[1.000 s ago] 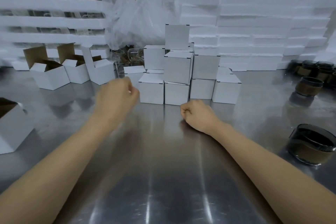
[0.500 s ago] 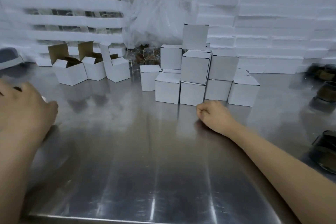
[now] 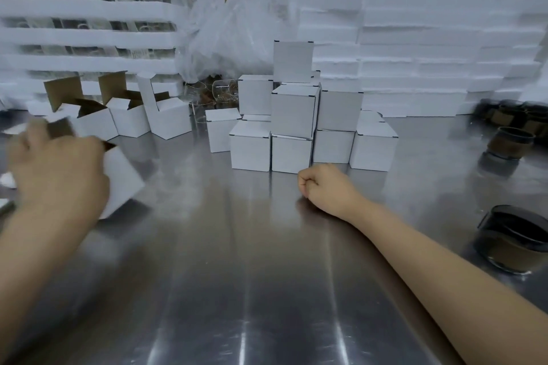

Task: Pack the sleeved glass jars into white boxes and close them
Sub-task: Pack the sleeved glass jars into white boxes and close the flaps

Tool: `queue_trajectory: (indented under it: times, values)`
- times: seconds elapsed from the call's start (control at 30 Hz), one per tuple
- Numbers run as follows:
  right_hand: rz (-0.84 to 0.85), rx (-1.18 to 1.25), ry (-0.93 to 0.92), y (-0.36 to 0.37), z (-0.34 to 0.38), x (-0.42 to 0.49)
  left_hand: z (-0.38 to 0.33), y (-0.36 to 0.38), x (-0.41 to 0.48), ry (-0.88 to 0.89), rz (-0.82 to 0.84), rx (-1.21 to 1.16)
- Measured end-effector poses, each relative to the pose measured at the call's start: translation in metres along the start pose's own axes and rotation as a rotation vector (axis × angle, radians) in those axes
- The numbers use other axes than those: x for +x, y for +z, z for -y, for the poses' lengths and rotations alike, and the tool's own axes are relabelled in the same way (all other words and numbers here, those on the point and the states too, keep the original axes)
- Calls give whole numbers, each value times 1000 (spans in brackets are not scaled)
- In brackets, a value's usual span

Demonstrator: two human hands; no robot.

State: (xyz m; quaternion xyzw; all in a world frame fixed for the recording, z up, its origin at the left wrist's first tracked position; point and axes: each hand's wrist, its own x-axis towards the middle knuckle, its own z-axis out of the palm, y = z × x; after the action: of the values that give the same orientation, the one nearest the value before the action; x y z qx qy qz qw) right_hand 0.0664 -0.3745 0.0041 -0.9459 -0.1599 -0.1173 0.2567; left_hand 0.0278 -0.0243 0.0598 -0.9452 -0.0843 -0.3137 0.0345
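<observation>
- The left hand [image 3: 59, 175] is gripping an open white box [image 3: 121, 181], left of the closed-box stack [image 3: 293, 127].
- The right hand [image 3: 326, 187] is resting fisted, fingers curled around nothing, on the tabletop [image 3: 237, 275] before that stack.

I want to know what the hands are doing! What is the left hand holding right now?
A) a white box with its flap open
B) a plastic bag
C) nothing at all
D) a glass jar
A: the left hand grips an open white box tilted above the metal table, while the right hand rests there as an empty fist.
</observation>
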Motion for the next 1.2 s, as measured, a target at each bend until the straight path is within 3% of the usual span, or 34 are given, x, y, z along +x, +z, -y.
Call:
queue_trajectory:
  times: [0.03, 0.13, 0.2, 0.3, 0.4, 0.5, 0.67, 0.83, 1.03, 1.2]
  values:
    - [-16, 61, 5, -1, 1, 0, -17, -7, -4, 48, 62, 72]
    - [-231, 431, 87, -7, 0, -1, -104, -38, -36, 392, -141, -96]
    - [-404, 623, 151, -16, -6, -3, -158, -49, -52, 667, -188, -163]
    - [-545, 699, 210, -32, -18, -4, -203, -36, -52, 875, -324, -235]
    - [-594, 678, 230, -41, -24, -3, -218, -8, -51, 960, -339, -477]
    - [-501, 687, 230, -40, -23, -3, -213, 16, -47, 938, -254, -745]
    - [-390, 711, 218, -43, -15, -2, -205, 25, -45, 839, -188, -838]
    - [-444, 547, 226, -41, -9, -3, -206, 23, -45, 647, -229, -865]
    - [-471, 657, 250, -44, -5, -6, -204, 21, -45, 471, -262, -850]
    - [-443, 694, 325, -50, -3, -7, -199, 22, -41, 314, -122, -872]
